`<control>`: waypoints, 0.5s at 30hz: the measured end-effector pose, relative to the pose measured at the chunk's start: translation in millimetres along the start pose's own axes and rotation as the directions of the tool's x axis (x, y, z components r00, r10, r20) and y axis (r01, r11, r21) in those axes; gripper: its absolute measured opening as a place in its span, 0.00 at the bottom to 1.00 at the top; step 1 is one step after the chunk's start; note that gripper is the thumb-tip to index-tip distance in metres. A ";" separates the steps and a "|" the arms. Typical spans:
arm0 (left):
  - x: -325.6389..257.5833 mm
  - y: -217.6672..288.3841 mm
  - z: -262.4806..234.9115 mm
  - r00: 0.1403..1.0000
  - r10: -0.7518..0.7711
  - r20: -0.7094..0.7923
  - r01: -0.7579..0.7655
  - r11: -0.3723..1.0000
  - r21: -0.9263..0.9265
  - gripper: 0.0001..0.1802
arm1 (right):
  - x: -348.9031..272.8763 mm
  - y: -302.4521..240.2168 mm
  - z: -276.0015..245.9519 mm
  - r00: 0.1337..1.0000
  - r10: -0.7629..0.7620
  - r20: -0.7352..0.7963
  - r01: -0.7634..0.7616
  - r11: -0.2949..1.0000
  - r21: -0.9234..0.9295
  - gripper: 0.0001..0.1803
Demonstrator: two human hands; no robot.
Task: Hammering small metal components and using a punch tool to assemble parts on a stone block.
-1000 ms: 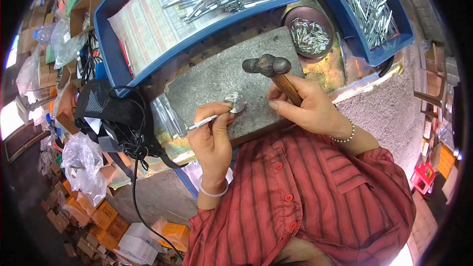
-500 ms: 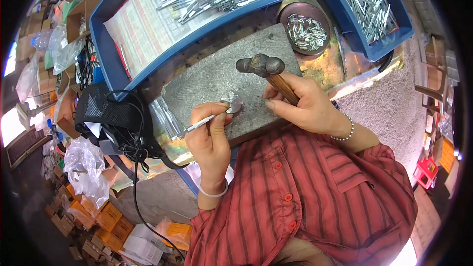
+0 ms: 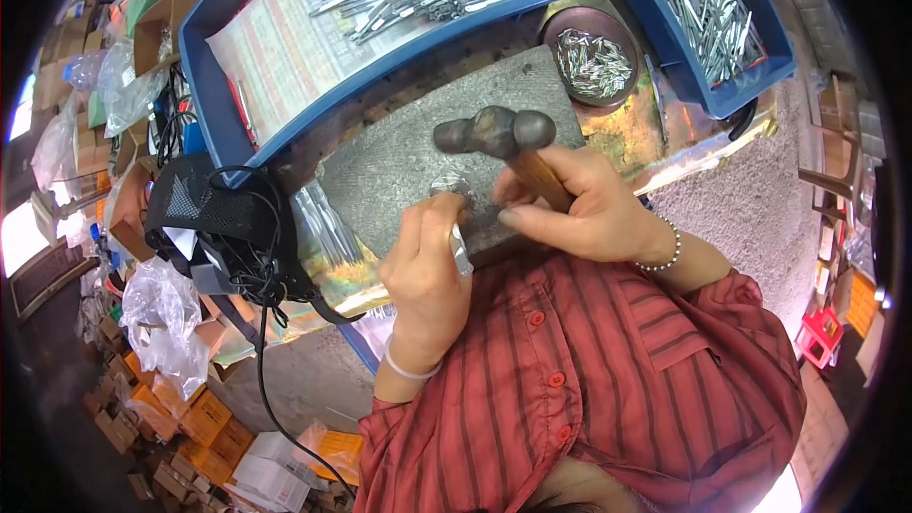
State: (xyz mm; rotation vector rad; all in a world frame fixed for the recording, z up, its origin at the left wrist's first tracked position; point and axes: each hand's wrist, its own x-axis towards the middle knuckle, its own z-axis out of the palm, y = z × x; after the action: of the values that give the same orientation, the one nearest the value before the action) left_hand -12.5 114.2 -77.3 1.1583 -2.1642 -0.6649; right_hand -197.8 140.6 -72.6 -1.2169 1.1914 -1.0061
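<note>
A thin silvery metal rod (image 3: 460,252) is pinched in my left hand (image 3: 425,256), its flattened end pointing back toward my body. That hand's fingertips are at the near part of a grey rough block (image 3: 380,157), beside a shiny round metal spot (image 3: 449,182); the rod's other end is hidden by the fingers. My right hand (image 3: 594,214) grips the wooden handle of a ball-peen hammer (image 3: 494,133), close below its head. The hammer head is raised over the block, just beyond my left fingers. My right thumb and forefinger come close together; whether they hold a small piece cannot be made out.
A brown bowl (image 3: 627,95) of small metal pins stands right of the block. Blue trays (image 3: 204,114) of metal rods lie beyond it; another blue tray (image 3: 750,93) is at far right. Several rods (image 3: 328,223) and a black mesh bag (image 3: 204,199) with cables sit left.
My left hand has turned over and shifted right, swinging the rod from pointing left to pointing toward my body. The hammer head has moved a little left and looks larger.
</note>
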 end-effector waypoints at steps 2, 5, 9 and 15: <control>0.9 -1.0 -2.5 0.999 0.043 -0.002 -0.043 0.997 0.067 0.17 | 6.4 -19.9 2.0 0.996 -0.048 0.070 0.050 0.998 -0.027 0.11; -16.3 -12.1 -8.1 0.995 0.018 0.102 -0.023 0.999 0.046 0.14 | 21.2 -35.8 14.7 0.881 -0.457 0.122 0.471 0.871 -0.139 0.11; -1.8 3.5 -20.0 0.988 -0.009 0.153 0.049 0.965 -0.257 0.14 | 30.3 -53.4 22.0 0.793 -0.546 0.271 0.608 0.735 -0.300 0.11; -8.7 -24.6 -10.5 0.982 0.175 0.074 -0.169 0.983 -0.078 0.13 | 28.4 -69.1 28.2 0.823 -0.449 0.349 0.563 0.725 -0.395 0.13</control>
State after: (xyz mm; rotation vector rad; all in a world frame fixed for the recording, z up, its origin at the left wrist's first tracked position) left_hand 12.5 107.8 -88.4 0.9095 -2.2582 -0.7167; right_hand -162.6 108.9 -8.3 -2.0962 0.9597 -0.9418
